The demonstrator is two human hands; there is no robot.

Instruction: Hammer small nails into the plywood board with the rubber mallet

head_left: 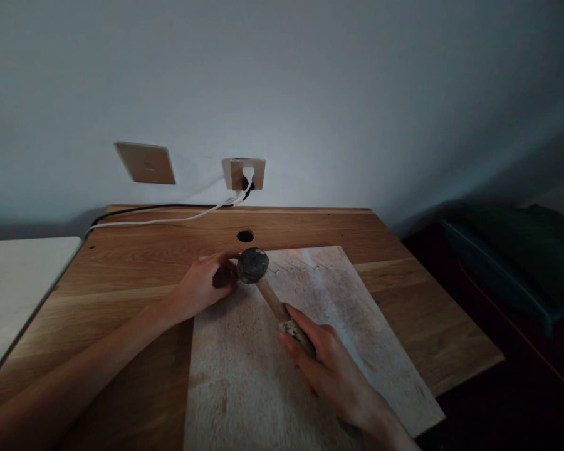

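Note:
My right hand [331, 366] is wrapped round the wooden handle of a hammer [273, 302], which has a dark, round, worn head. The head is over the far left part of a pale, rough wooden board [244, 369]. Just left of it, my left hand [207, 285] has its thumb and fingers bent together at the board's far left corner. The hammer head covers the fingertips, so what they pinch is hidden. A row of several thin nails [291, 269] stands up from the board along its far edge, to the right of the head.
Beneath the board is a wooden table [395, 279] with a round cable hole [245, 236]. White and black cables [169, 220] run along its back to a wall socket [247, 174]. A white surface [23, 275] adjoins on the left; a dark cushioned item [512, 263] lies at right.

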